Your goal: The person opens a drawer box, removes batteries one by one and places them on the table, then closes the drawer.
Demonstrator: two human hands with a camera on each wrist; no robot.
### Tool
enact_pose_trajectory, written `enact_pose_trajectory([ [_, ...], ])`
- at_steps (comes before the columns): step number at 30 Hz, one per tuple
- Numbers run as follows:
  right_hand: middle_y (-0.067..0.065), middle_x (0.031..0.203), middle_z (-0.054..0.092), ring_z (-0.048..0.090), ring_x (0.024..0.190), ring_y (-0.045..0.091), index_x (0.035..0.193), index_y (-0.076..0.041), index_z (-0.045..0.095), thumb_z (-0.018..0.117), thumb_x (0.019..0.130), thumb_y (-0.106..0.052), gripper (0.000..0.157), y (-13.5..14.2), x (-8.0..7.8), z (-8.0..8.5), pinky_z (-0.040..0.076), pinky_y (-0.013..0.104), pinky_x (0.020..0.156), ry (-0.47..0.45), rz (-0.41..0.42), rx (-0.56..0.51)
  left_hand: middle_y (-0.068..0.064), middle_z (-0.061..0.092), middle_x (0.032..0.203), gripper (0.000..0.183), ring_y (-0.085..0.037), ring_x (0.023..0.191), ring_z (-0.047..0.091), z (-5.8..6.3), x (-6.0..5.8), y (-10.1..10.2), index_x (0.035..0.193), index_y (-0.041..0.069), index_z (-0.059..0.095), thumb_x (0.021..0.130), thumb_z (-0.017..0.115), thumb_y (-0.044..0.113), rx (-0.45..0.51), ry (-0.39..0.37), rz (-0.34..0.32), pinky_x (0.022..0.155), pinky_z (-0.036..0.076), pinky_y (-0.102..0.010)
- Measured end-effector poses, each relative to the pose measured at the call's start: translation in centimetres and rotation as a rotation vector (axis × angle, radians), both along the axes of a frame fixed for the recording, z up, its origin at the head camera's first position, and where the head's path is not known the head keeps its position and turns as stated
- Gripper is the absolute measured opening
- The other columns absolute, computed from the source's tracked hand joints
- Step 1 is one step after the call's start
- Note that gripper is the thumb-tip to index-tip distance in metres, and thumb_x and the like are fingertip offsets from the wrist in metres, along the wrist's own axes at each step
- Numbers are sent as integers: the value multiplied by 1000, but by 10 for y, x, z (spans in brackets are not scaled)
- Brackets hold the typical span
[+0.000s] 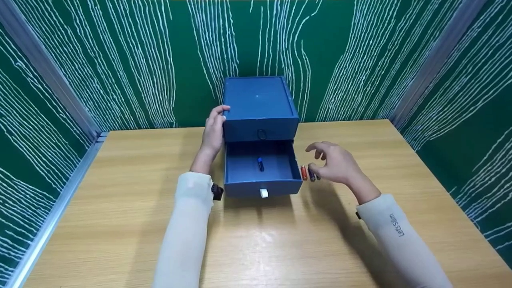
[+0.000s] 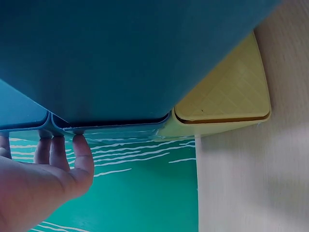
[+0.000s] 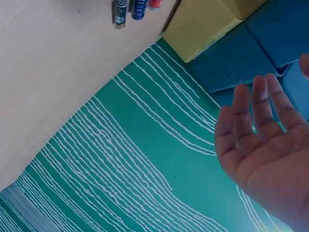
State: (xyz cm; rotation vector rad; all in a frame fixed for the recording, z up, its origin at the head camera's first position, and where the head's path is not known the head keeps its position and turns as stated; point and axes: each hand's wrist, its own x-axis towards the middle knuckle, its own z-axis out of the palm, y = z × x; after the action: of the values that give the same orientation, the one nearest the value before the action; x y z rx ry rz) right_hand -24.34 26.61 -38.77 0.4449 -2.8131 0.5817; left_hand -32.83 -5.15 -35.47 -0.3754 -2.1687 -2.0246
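A blue drawer cabinet (image 1: 260, 98) stands on the table with one drawer (image 1: 262, 188) pulled out. Inside that drawer lies one blue-and-black battery (image 1: 261, 164). My left hand (image 1: 214, 134) rests against the cabinet's left side, its fingertips on the blue wall in the left wrist view. To the right of the drawer, my right hand (image 1: 336, 162) hovers with loosely bent fingers and holds nothing. Below it on the table are a red battery (image 1: 304, 173), a dark blue battery (image 1: 311, 174) and a dark battery (image 3: 120, 13), partly covered by the hand in the head view.
The cabinet's bottom section (image 2: 227, 87) is yellow. Its upper drawer (image 1: 240, 130) is closed and has a dark ring pull. Green panels (image 1: 200, 60) with wavy white lines wall in the wooden table (image 1: 120, 208) at the back and sides.
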Motion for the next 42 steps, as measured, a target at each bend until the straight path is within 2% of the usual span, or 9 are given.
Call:
enact_pose_trajectory([
  [6, -1, 77, 53, 46, 64, 14, 105, -24, 56, 61, 72, -33, 34, -4, 3, 5, 37, 28, 52, 7, -1, 12, 1, 40, 127, 33, -16, 113, 30, -5, -3, 0, 115, 19, 49, 90, 28, 17, -17, -3, 10, 95, 24, -35],
  [12, 0, 70, 50, 43, 59, 13, 105, -25, 56, 61, 71, -33, 35, -11, 4, 13, 33, 28, 48, 32, 14, 22, 1, 38, 129, 32, -15, 115, 29, -4, -2, 0, 115, 19, 49, 90, 28, 17, 4, -6, 2, 97, 24, -35],
  [18, -3, 74, 50, 44, 55, 13, 107, -25, 56, 62, 72, -34, 37, -19, 5, 21, 34, 27, 46, 40, 37, 26, 0, 39, 130, 33, -15, 117, 28, -3, -2, 0, 115, 18, 49, 90, 28, 16, 4, 5, -4, 97, 24, -35],
  [23, -2, 83, 52, 47, 66, 14, 106, -27, 56, 61, 72, -35, 35, -31, 6, 28, 39, 28, 53, 16, 46, 5, 0, 40, 129, 33, -15, 117, 30, -3, -3, 0, 115, 17, 49, 90, 28, 15, 11, 13, -4, 97, 24, -34],
  [25, -1, 85, 52, 48, 74, 16, 105, -27, 57, 61, 72, -33, 34, -37, 6, 29, 41, 28, 57, 7, 62, -5, 0, 40, 129, 32, -14, 115, 31, -4, -3, 0, 115, 16, 49, 90, 28, 15, 17, 13, -8, 96, 25, -34],
  [30, 0, 84, 49, 46, 80, 18, 104, -26, 57, 62, 71, -33, 34, -51, 4, 34, 38, 30, 61, -5, 139, 14, -2, 41, 127, 32, -15, 112, 34, -4, -3, 1, 115, 14, 49, 90, 28, 13, 26, 23, -6, 93, 27, -32],
  [37, 0, 77, 46, 42, 74, 14, 102, -26, 58, 62, 70, -34, 34, -68, -4, 32, 33, 29, 61, 18, 207, 37, 0, 39, 129, 32, -14, 114, 33, -3, -3, 1, 115, 17, 49, 90, 28, 16, 8, 14, -4, 95, 26, -34],
  [42, 3, 78, 49, 41, 70, 14, 102, -24, 59, 62, 70, -34, 34, -76, -9, 26, 33, 28, 59, 35, 244, 26, -1, 37, 129, 32, -16, 114, 30, -5, -1, 1, 115, 18, 49, 90, 28, 16, 10, -2, -8, 95, 26, -35],
])
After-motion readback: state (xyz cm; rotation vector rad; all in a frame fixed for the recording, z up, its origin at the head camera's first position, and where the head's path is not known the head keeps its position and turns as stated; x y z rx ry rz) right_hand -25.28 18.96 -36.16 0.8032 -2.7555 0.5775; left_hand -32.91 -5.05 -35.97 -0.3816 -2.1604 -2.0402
